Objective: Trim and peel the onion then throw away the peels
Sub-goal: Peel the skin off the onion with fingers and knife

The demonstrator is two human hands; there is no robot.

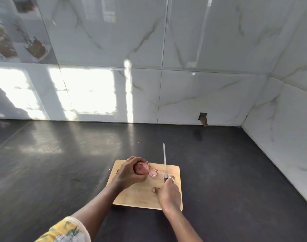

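Left hand grips onion | right hand grips knife

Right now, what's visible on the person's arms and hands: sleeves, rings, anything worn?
Both forearms are bare. The left arm has a short sleeve in yellow and white print. The left hand wears a thin ring; the right hand has a pale band on one finger.

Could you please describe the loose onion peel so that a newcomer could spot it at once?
Find the wooden cutting board on the dark countertop. Beside the red onion gripped in the left hand lies the peel: pale pink, thin and crumpled, unlike the glossy bulb.
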